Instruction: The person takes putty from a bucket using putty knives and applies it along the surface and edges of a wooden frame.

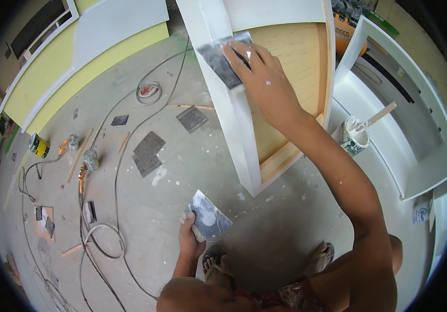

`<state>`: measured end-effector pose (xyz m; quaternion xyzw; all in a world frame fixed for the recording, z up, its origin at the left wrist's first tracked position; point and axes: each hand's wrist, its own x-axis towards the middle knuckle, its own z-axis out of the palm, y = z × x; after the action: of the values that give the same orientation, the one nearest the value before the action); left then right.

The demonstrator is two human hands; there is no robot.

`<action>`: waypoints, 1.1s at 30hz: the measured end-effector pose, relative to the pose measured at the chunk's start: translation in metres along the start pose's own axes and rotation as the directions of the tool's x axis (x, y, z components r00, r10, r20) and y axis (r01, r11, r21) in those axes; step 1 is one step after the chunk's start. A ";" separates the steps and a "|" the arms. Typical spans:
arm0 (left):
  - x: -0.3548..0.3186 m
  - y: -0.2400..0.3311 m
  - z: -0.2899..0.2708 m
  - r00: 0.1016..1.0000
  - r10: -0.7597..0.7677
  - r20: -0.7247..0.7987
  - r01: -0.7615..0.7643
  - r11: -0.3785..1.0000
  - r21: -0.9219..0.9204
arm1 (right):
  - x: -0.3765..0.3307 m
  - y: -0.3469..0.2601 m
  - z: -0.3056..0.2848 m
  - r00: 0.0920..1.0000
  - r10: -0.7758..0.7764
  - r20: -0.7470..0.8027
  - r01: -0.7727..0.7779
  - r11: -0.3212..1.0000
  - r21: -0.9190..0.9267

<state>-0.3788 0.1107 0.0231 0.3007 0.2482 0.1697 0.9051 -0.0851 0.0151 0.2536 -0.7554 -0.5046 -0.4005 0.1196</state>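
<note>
My left hand [191, 240] grips a flat blue-grey putty spreader [214, 219] smeared with white filler, held low above the floor near my feet. Stretched far forward, my right hand [265, 73] is closed on a second dark grey putty spreader [218, 61]. That blade lies against the white edge board [241, 135] of a large furniture piece. Inside its white frame, a bare wood panel [291, 57] shows beneath my right wrist and forearm. White specks dot the back of my right hand.
Right of the frame stands a white filler tub [356, 139] with a stick, beside a white cabinet frame [416, 67]. Hoses [118, 171], grey sheets [148, 153], and a yellow-black can [39, 145] lie on the floor to the left. A yellow-white panel [78, 57] stands behind.
</note>
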 end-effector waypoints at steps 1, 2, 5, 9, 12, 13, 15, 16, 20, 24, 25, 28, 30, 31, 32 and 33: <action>0.006 0.002 0.004 0.999 0.007 0.032 -0.006 1.000 -0.028 | -0.009 -0.001 -0.009 1.000 0.003 -0.002 -0.003 1.000 -0.004; 0.006 0.008 0.017 1.000 -0.003 -0.007 0.003 0.997 -0.075 | -0.019 -0.005 -0.019 0.993 0.029 0.114 -0.034 0.998 0.045; -0.008 0.041 0.057 0.996 0.021 0.089 -0.004 0.983 -0.186 | -0.046 -0.046 -0.044 0.994 -0.031 0.104 -0.016 0.906 0.422; -0.007 0.056 0.072 0.994 0.106 0.018 -0.097 0.957 -0.274 | -0.083 -0.125 -0.053 0.951 -0.295 -0.089 0.175 0.280 0.944; -0.023 0.068 0.071 0.970 0.195 0.141 -0.141 0.935 -0.324 | -0.100 -0.133 -0.034 0.991 -0.086 0.099 -0.056 0.407 0.912; -0.030 0.072 0.064 0.946 0.243 0.214 -0.168 0.933 -0.317 | -0.092 -0.115 -0.033 0.969 -0.145 0.198 -0.068 0.614 0.787; -0.033 0.069 0.035 0.854 0.437 0.281 -0.415 0.899 -0.137 | -0.069 -0.083 -0.032 0.937 -0.311 0.160 0.170 0.805 0.568; -0.034 0.072 0.030 0.873 0.414 0.257 -0.392 0.910 -0.132 | -0.051 -0.068 -0.027 0.962 -0.259 0.090 0.180 0.843 0.507; -0.022 0.063 0.049 0.939 0.296 0.175 -0.273 0.951 -0.143 | 0.044 -0.006 -0.040 0.990 -0.020 -0.138 0.041 0.987 0.152; -0.019 0.048 0.047 0.965 0.228 0.133 -0.227 0.974 -0.025 | 0.099 0.016 -0.040 0.976 -0.077 -0.202 0.089 0.995 0.050; -0.019 0.047 0.043 0.966 0.228 0.125 -0.227 0.974 -0.025 | 0.101 0.016 -0.031 0.977 -0.077 -0.199 0.090 0.994 0.057; -0.017 0.046 0.030 0.972 0.180 0.147 -0.170 0.982 -0.079 | 0.086 0.018 0.002 0.978 -0.110 -0.180 0.102 0.993 -0.056; -0.014 0.043 0.022 0.981 0.160 0.105 -0.153 0.985 -0.077 | 0.063 0.013 0.017 0.963 -0.074 -0.261 0.078 0.997 0.004; -0.013 0.042 0.020 0.982 0.156 0.104 -0.148 0.986 -0.079 | 0.052 0.011 0.021 0.964 -0.074 -0.255 0.078 0.997 0.003; -0.011 0.041 0.019 0.985 0.147 0.089 -0.141 0.987 -0.074 | 0.043 0.008 0.023 0.978 -0.065 -0.201 0.068 0.998 0.008; -0.009 0.041 0.019 0.988 0.138 0.075 -0.133 0.989 -0.067 | 0.033 0.005 0.024 0.988 -0.054 -0.146 0.057 0.998 0.013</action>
<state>-0.3821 0.1286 0.0655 0.2951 0.1857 0.2264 0.9095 -0.0631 0.0486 0.2627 -0.7088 -0.5188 -0.4533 0.1514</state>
